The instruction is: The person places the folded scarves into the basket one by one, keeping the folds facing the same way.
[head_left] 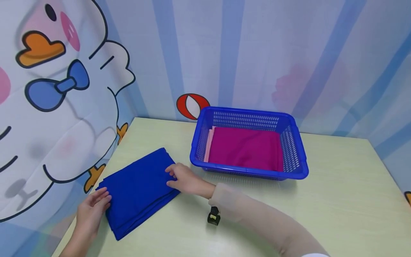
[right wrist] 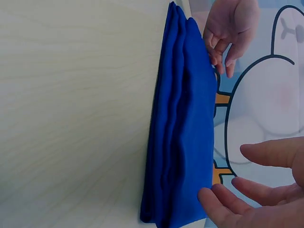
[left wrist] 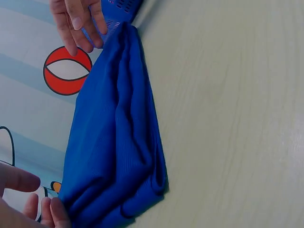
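Observation:
A blue cloth [head_left: 138, 189], folded into a layered rectangle, lies slantwise on the left part of the table. At its left edge is my left hand [head_left: 91, 210], fingertips right at the cloth's corner, fingers loosely bent. My right hand [head_left: 186, 179] hovers over the right end of the cloth, thumb and fingers apart with nothing between them. The right wrist view shows the stacked folds along the cloth's near side [right wrist: 178, 128], with the right fingers [right wrist: 218, 206] beside its end. In the left wrist view the left fingertips [left wrist: 57, 211] are close against the other end.
Behind and right of the cloth stands a blue plastic basket [head_left: 248, 172] holding a folded magenta cloth [head_left: 245, 148] and a pink cloth [head_left: 208, 144]. A small black object [head_left: 213, 216] shows under the right sleeve. A cartoon-printed backdrop [head_left: 199, 53] borders the table [head_left: 337, 200].

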`<action>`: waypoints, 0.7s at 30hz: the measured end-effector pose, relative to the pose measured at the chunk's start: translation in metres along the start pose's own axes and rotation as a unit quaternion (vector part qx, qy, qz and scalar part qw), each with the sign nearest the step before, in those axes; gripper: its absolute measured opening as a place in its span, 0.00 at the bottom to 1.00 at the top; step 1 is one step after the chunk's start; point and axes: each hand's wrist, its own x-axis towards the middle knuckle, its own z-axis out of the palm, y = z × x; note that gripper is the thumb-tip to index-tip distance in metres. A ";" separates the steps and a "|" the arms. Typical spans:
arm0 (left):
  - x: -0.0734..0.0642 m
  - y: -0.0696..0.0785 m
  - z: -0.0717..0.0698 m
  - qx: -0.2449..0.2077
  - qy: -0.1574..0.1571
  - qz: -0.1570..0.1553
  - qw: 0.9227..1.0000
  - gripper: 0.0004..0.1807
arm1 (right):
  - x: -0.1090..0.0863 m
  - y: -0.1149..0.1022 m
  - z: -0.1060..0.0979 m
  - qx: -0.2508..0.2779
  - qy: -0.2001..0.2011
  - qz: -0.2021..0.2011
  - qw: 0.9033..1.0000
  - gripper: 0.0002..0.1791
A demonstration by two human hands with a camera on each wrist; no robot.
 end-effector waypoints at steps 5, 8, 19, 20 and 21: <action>0.007 -0.005 -0.001 0.017 0.033 -0.009 0.999 0.29 | 0.005 0.002 0.004 -0.018 0.014 0.016 1.000 0.21; 0.015 -0.012 -0.001 0.019 0.047 -0.020 0.998 0.34 | 0.006 0.003 0.006 -0.028 0.022 0.032 0.999 0.22; 0.014 -0.012 -0.005 0.054 0.015 -0.044 0.997 0.47 | 0.013 0.005 0.012 -0.056 0.067 0.072 0.994 0.25; 0.013 -0.012 -0.006 0.054 0.012 -0.045 0.997 0.48 | 0.015 0.005 0.012 -0.060 0.072 0.077 0.993 0.25; 0.011 -0.011 -0.006 0.054 0.009 -0.046 0.997 0.48 | 0.017 0.005 0.013 -0.064 0.077 0.083 0.992 0.25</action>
